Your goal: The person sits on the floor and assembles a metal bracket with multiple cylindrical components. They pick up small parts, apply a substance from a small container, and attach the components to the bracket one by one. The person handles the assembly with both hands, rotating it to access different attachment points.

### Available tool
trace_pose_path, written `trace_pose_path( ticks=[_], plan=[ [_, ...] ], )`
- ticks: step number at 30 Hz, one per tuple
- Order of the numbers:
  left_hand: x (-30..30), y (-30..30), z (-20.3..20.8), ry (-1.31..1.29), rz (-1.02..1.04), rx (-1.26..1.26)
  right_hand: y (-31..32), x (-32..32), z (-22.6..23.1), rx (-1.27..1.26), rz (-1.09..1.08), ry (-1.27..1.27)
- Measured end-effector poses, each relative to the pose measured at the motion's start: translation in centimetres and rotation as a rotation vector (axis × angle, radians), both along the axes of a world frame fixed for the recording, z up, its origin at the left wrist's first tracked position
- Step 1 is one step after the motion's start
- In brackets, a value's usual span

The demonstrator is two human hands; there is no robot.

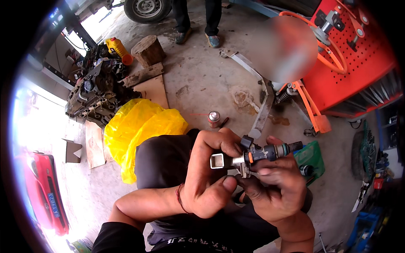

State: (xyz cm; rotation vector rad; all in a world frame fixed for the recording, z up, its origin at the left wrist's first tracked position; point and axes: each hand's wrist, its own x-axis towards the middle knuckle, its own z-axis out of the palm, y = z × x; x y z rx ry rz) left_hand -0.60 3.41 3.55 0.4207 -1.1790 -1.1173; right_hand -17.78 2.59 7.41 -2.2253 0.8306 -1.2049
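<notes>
Both my hands are raised in front of my lap around a fuel injector [265, 153]. It has a dark body, an orange band, a bluish ring near its right tip and a metal clip [241, 163] at its left part. My left hand [204, 185], with a thin red cord at the wrist, is closed in a pinch at the clip end. A square silver-rimmed piece [217, 161] shows beside its fingers; I cannot tell if it belongs to the injector. My right hand [280, 187] is closed around the injector's body from below, its fingertips darkened with grime.
A yellow plastic bag [139, 130] lies left, before an engine [93, 92] and a wood stump [148, 50]. A spray can [214, 119] stands ahead on the floor. An orange-armed lift frame [310, 105] and red pegboard cabinet [337, 71] stand right. A person [197, 19] stands far ahead.
</notes>
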Motion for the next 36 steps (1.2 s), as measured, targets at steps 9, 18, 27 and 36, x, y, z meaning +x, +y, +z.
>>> trace_pose_path(
  ticks=[9, 18, 27, 36],
  plan=[
    [-0.8, 0.6, 1.1, 0.105, -0.047, 0.269, 0.2, -0.1, 1.0, 0.125, -0.138, -0.131],
    [-1.8, 0.0, 1.1, 0.080, -0.085, 0.292, 0.4, -1.8, 2.8, 0.009, -0.295, 0.191],
    [-1.4, -0.6, 0.4, -0.026, -0.087, 0.135, -0.2, -1.9, 2.3, -0.035, -0.217, 0.004],
    [-2.0, 0.0, 0.4, -0.076, 0.024, 0.037, 0.1, -2.2, 2.3, -0.038, -0.195, 0.086]
  ],
)
